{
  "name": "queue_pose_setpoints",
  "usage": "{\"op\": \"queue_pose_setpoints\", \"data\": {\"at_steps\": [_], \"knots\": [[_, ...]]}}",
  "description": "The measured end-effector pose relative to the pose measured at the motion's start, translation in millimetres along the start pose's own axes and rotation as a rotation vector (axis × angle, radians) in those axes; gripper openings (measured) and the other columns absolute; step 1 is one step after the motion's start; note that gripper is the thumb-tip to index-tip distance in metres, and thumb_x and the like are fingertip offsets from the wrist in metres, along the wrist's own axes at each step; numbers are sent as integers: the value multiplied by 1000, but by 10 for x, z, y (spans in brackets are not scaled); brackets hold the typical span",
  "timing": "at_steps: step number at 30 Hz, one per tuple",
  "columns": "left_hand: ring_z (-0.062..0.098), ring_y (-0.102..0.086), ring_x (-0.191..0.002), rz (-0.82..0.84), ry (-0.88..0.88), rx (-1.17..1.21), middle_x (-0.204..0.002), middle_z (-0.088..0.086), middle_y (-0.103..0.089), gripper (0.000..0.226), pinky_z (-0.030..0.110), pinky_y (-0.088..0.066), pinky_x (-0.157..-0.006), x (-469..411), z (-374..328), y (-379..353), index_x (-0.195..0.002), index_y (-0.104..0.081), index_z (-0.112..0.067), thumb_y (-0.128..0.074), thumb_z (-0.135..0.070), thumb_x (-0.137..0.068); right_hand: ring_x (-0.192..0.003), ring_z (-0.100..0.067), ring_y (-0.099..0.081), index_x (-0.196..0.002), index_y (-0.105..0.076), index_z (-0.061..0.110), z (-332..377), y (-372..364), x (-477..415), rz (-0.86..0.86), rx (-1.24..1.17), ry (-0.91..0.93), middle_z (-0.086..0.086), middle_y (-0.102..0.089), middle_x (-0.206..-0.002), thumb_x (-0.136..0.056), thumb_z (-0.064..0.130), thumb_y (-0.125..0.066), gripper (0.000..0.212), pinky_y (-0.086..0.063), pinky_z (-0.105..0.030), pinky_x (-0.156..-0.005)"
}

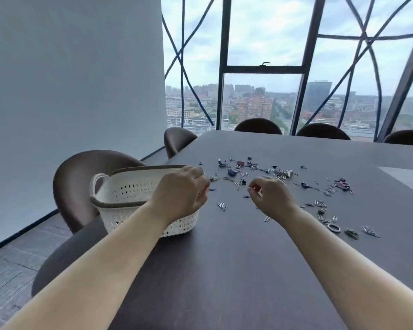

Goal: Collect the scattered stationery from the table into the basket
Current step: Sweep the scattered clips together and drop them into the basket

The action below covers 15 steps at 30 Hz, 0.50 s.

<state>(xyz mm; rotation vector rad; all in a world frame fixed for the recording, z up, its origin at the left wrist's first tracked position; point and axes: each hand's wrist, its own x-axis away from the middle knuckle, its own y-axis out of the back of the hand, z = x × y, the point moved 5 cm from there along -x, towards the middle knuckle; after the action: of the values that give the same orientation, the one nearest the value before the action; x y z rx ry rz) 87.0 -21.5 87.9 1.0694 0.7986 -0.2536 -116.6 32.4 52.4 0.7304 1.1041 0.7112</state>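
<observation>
Chair (81, 177): it is standing at centre left, behind the basket.
Basket (129, 189): it is sitting left of centre, near the left edge of the table (212, 270); white, perforated, open on top.
Left hand (180, 194): I am holding it over the basket's right end, fingers curled inward; I cannot tell whether anything is lying inside them.
Stationery (222, 206): it is lying scattered from mid-frame out to the right, on the table and outside the basket.
Right hand (271, 196): I am hovering it low over the table at centre, thumb and fingertips drawn into a narrow pinch; I cannot tell if a clip is in there.
Ring (333, 227): it is lying lower right, beside my right forearm.
Handling: the pieces are looking tiny, light and stiff, lying flat on a smooth top, so I am expecting them to skid under a fingertip.
Hold: I am judging it best to pinch each clip by its edges, or sweep a cluster into a cupped palm.
</observation>
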Motion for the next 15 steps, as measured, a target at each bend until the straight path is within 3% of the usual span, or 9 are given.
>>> {"op": "queue_pose_setpoints", "data": {"at_steps": [3, 5, 7, 9, 11, 13, 15], "knots": [[19, -65, -82, 31, -77, 118, -85, 0, -64, 23, 29, -53, -60, -166, -538, -402, -84, -67, -18, -47, -29, -81, -105, -27, -55, -103, -64, 15, -702, 67, 376, 71, 63, -167, -4, -65, -106, -88, 28, -56, 21, -45, -35, -87], [23, -53, -116, 280, 16, 194, -120, 5, -56, 34, 37, -47, -89, -201, -728, -858, -116, -59, -16, -50, -32, -88, -118, -25, -48, -118, -58, 17, -1122, 118, 638, 123, 155, -290, -3, -58, -124, -90, 37, -54, 35, -41, -35, -96], [26, -18, -141, 592, 171, 184, -151, 8, -24, 61, 40, -22, -113, -138, -759, -1321, -142, -31, -16, -44, -46, -91, -133, -26, -34, -134, -44, 21, -1506, 147, 874, 222, 277, -439, -3, -42, -143, -88, 51, -49, 55, -32, -40, -107], [32, 9, -143, 793, 381, 158, -157, 7, 4, 79, 49, -2, -115, -63, -691, -1675, -149, -8, -21, -36, -63, -87, -143, -30, -12, -146, -24, 24, -1808, 138, 1060, 359, 341, -598, -5, -17, -156, -84, 66, -42, 77, -16, -49, -114], [36, 13, -142, 886, 588, 196, -157, 7, 10, 88, 54, 2, -113, -45, -601, -1910, -149, -1, -24, -30, -74, -82, -144, -33, 4, -149, -7, 25, -1989, 107, 1161, 454, 319, -729, -8, 1, -158, -79, 76, -35, 91, -5, -52, -114], [36, 9, -143, 938, 621, 213, -157, 9, 7, 90, 53, 2, -114, -116, -606, -2025, -149, 0, -23, -26, -76, -81, -144, -34, 8, -150, -1, 23, -2045, 59, 1137, 493, 286, -769, -11, 7, -158, -77, 80, -30, 97, 1, -50, -115], [30, 8, -144, 938, 543, 230, -157, 11, 6, 88, 49, 1, -115, -234, -682, -2113, -149, -1, -20, -26, -73, -83, -145, -32, 8, -150, 1, 20, -2023, -33, 1006, 502, 264, -714, -12, 6, -157, -77, 80, -28, 99, 2, -47, -116]]}}
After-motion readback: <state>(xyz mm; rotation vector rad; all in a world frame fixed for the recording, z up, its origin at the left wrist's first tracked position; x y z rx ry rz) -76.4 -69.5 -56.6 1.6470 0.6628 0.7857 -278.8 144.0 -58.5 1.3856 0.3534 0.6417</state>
